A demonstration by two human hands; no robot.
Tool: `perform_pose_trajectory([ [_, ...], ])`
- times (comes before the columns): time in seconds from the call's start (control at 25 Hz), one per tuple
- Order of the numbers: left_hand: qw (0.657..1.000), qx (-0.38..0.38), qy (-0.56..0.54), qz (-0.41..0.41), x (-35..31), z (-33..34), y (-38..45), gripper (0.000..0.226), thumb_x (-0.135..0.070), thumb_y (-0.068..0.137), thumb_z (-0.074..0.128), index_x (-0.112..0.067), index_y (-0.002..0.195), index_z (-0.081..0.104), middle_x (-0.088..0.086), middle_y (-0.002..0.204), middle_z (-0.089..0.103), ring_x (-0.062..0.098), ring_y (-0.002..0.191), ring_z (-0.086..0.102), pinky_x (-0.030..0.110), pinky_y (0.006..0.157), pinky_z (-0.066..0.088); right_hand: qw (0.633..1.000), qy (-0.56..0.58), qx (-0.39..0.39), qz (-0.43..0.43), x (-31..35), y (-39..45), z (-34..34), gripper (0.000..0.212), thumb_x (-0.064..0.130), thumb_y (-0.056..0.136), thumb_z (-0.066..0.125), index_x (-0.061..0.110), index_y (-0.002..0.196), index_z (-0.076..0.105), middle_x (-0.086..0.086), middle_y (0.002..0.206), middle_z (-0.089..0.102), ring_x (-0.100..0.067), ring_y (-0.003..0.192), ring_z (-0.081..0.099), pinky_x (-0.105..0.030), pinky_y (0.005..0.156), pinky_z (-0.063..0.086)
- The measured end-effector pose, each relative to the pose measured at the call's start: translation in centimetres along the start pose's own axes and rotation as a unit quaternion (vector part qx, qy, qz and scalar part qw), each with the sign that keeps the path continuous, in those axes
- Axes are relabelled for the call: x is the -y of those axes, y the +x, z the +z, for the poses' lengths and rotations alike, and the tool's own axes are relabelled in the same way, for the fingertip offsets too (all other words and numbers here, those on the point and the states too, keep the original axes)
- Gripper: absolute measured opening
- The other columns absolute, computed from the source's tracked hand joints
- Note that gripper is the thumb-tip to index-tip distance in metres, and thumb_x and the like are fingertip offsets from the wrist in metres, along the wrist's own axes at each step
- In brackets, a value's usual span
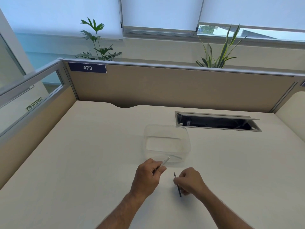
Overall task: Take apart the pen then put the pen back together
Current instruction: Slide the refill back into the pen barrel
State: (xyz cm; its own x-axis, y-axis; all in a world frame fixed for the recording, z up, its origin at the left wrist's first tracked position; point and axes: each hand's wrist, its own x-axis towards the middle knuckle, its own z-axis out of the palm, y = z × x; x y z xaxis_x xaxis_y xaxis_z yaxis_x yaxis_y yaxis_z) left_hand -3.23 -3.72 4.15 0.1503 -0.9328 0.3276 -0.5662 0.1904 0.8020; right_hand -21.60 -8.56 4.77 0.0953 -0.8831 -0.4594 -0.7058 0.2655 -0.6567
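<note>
The desk (82, 162) was pale and wide, walled behind by a tan partition (165, 86) that carried a dark label (87, 68) reading 473. Two plants (97, 42) rose beyond the partition, under drawn blinds (161, 12). A cable hatch (217, 121) stood open in the desk's far right part. Just left of the hatch and nearer sat a clear tub (166, 142), holding nothing that could be made out.

Both forearms reached in from the bottom edge. The left hand (146, 176) was just in front of the tub, fingers curled around the pen's white barrel (165, 161), whose free end pointed up and to the right, over the tub's near rim. The right hand (191, 180) was near it, a little apart, pinching a thin dark refill (177, 184); the rod stuck out above and below the fingers, its lower end close to the desk, though whether it touched could not be told. The two pen parts were separate, a gap between them.
</note>
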Motion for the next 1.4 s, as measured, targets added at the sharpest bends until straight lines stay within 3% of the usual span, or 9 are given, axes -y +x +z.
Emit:
perform_pose_trajectory([
  [0.12,1.0,0.014,0.007,-0.003,0.1,0.2,-0.3,0.013,-0.033,0.086,0.067,-0.022,0.088,0.074,-0.004,0.072,0.063,0.014,0.067,0.058,0.035,0.061,0.05,0.981,0.191,0.011,-0.022,0.8,-0.8,-1.1,0.013,0.001,0.069,0.07,-0.006,0.079,0.067,-0.022,0.067,0.072,-0.029,0.054,0.067,-0.041,0.058,0.06],
  [0.24,1.0,0.014,0.019,-0.011,0.0,0.4,-0.5,0.01,-0.032,0.084,0.071,-0.024,0.088,0.074,-0.004,0.071,0.063,0.013,0.064,0.057,0.035,0.06,0.05,0.938,0.338,-0.006,-0.071,1.8,-1.7,-2.2,0.034,-0.007,0.078,0.074,0.006,0.107,0.062,-0.025,0.075,0.07,-0.035,0.063,0.068,-0.041,0.064,0.059],
  [0.4,0.999,0.016,0.021,-0.023,-0.2,0.7,-0.7,0.009,-0.032,0.083,0.073,-0.025,0.09,0.075,-0.006,0.072,0.066,0.012,0.064,0.058,0.033,0.059,0.051,0.877,0.46,-0.058,-0.13,3.1,-2.6,-3.4,0.053,-0.009,0.086,0.066,0.02,0.127,0.051,-0.032,0.095,0.067,-0.046,0.085,0.071,-0.043,0.07,0.063],
  [0.6,1.0,0.017,0.013,-0.022,-0.7,1.0,-0.8,0.011,-0.031,0.083,0.075,-0.024,0.092,0.076,-0.007,0.073,0.068,0.012,0.065,0.059,0.032,0.06,0.052,0.865,0.42,-0.152,-0.229,4.4,-3.7,-3.0,0.045,-0.01,0.089,0.061,0.012,0.128,0.053,-0.024,0.098,0.067,-0.033,0.079,0.075,-0.028,0.067,0.062],
  [0.72,1.0,0.014,0.009,-0.017,-1.1,1.0,-0.7,0.012,-0.031,0.084,0.074,-0.023,0.093,0.076,-0.005,0.073,0.068,0.013,0.065,0.059,0.032,0.06,0.053,0.856,0.417,-0.176,-0.252,4.5,-3.7,-2.5,0.042,-0.01,0.089,0.061,0.01,0.124,0.055,-0.021,0.099,0.068,-0.03,0.079,0.075,-0.026,0.067,0.061],
  [0.96,1.0,0.012,0.001,-0.004,-1.2,0.9,-0.7,0.013,-0.03,0.084,0.074,-0.023,0.094,0.077,-0.005,0.073,0.067,0.014,0.065,0.059,0.032,0.06,0.053,0.856,0.402,-0.182,-0.27,4.7,-3.7,-2.0,0.042,-0.009,0.088,0.063,0.012,0.123,0.055,-0.018,0.099,0.069,-0.026,0.079,0.076,-0.025,0.068,0.061],
  [1.24,1.0,0.013,0.003,0.0,-1.5,0.9,-0.7,0.015,-0.031,0.085,0.074,-0.02,0.096,0.077,-0.006,0.076,0.07,0.011,0.067,0.06,0.021,0.06,0.051,0.849,0.407,-0.179,-0.285,4.6,-4.1,-2.0,0.042,-0.011,0.088,0.063,0.011,0.123,0.055,-0.02,0.098,0.068,-0.027,0.08,0.076,-0.028,0.07,0.062],
  [1.4,1.0,0.016,-0.001,0.0,-1.4,0.8,-0.7,0.015,-0.031,0.085,0.073,-0.021,0.095,0.077,-0.005,0.075,0.069,0.012,0.066,0.06,0.025,0.061,0.053,0.849,0.407,-0.178,-0.288,4.8,-4.1,-2.0,0.042,-0.011,0.087,0.063,0.01,0.123,0.055,-0.02,0.097,0.068,-0.027,0.079,0.076,-0.028,0.069,0.062],
])
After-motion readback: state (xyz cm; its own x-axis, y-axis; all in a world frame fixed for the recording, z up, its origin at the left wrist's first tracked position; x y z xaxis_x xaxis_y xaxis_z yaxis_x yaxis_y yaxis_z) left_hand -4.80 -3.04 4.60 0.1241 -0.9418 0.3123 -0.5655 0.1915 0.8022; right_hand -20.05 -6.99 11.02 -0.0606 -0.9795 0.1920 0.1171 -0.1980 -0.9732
